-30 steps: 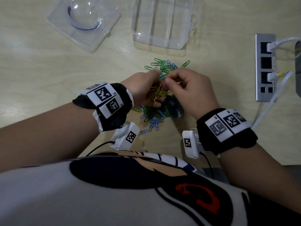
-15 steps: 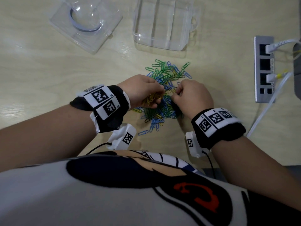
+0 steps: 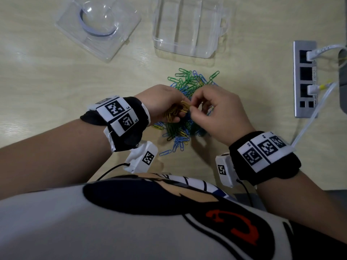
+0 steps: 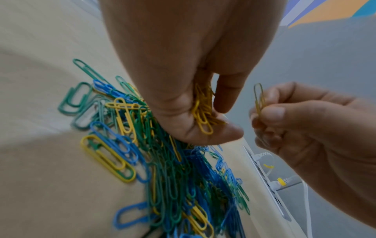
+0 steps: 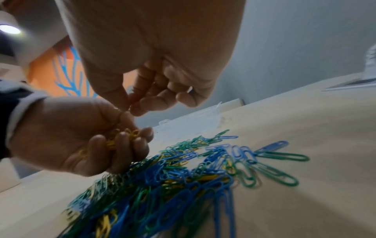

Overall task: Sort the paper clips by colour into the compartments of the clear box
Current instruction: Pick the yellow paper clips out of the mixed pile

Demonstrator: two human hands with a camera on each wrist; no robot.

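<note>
Pinching one yellow clip, the right hand is bringing it beside the left hand, which is cupping a yellow bunch over the mixed pile on the surface; the clear box is standing apart, apparently unfilled.

Left wrist view: thumb and forefinger are clamping the clip upright.

Right wrist view: curled fingers are enclosing the bunch. Gathering yellows; next, judged, adding this clip without spilling.
</note>
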